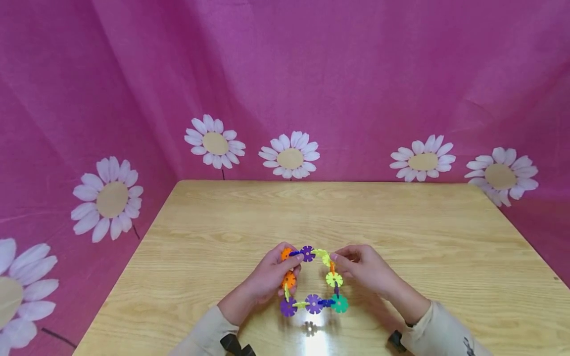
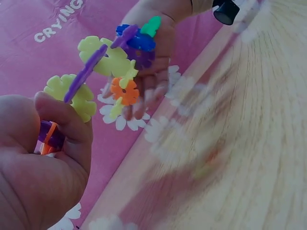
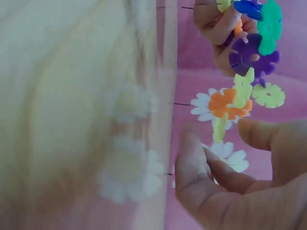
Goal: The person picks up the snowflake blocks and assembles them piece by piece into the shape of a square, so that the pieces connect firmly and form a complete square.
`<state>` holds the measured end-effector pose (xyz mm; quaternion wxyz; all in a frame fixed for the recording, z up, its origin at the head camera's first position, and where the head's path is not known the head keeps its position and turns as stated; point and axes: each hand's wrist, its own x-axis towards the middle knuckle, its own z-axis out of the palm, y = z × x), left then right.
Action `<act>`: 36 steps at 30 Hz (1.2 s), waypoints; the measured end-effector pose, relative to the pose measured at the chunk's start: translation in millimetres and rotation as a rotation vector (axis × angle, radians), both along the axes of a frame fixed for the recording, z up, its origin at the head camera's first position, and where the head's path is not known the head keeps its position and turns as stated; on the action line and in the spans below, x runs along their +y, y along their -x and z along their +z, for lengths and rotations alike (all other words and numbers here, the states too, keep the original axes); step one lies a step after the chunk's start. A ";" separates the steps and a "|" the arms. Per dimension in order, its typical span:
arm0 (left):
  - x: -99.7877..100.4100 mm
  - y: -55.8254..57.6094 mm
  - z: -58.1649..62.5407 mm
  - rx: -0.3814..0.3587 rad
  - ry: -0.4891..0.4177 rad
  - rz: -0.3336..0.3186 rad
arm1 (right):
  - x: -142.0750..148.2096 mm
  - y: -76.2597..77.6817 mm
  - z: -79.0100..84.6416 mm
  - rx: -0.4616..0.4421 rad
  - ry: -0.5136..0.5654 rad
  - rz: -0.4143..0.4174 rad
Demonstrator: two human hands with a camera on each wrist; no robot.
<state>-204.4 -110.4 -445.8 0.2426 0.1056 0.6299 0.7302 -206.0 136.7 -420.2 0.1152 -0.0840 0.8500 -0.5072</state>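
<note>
Flower-shaped, notched plastic discs in several colours are joined into a squarish ring (image 1: 313,303) above the table. My left hand (image 1: 271,272) grips the ring's left side, by its orange disc (image 1: 289,280) and a blue one, thumb on top. In the left wrist view, its curled fingers partly hide an orange and a purple disc. At the ring's upper right corner is my right hand (image 1: 371,269), near a yellow disc (image 1: 325,258). The right wrist view shows its thumb and fingers apart, just below the orange disc (image 3: 229,103) and a small yellow one (image 3: 220,127), pinching neither.
The wooden table (image 1: 200,217) reflects light below the ring. Behind and to the left hangs a pink cloth (image 1: 311,64) printed with white daisies. Dark straps (image 1: 236,344) show at the sleeves.
</note>
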 end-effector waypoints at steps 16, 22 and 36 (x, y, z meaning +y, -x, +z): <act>3.8 0.7 -6.1 -0.010 -0.008 0.031 | 5.1 -2.4 4.7 -0.269 0.318 -0.075; 4.1 1.6 -6.1 -0.016 -0.002 0.055 | 3.7 -3.8 7.3 -0.235 0.316 -0.094; 8.0 -0.7 -5.5 0.023 0.040 0.073 | -6.6 -6.3 4.5 -0.107 0.227 -0.131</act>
